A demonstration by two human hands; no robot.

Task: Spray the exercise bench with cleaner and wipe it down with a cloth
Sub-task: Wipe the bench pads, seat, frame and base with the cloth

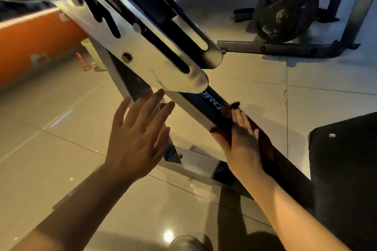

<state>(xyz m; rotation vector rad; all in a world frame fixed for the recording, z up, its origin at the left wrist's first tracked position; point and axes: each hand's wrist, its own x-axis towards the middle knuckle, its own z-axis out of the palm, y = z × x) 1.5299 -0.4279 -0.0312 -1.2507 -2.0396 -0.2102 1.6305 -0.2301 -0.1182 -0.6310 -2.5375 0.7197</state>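
Note:
The exercise bench's dark frame beam (212, 102) runs diagonally from upper left to lower right, under silver slotted adjustment plates (163, 57). My right hand (242, 140) lies flat on the beam and presses a dark red cloth (265, 146) against it. My left hand (136, 140) hovers open beside the beam just below the plates, fingers spread and holding nothing. A black bench pad (346, 169) with a screw in it sits at the right edge. A yellow-green spray bottle (89, 51) with an orange trigger stands on the floor behind the frame at left.
The bench's silver floor foot (195, 165) crosses below my hands. A rack with a black weight plate (285, 12) stands at the back right. An orange padded surface (30, 43) runs along the left. Glossy tiled floor (61, 149) lies all around.

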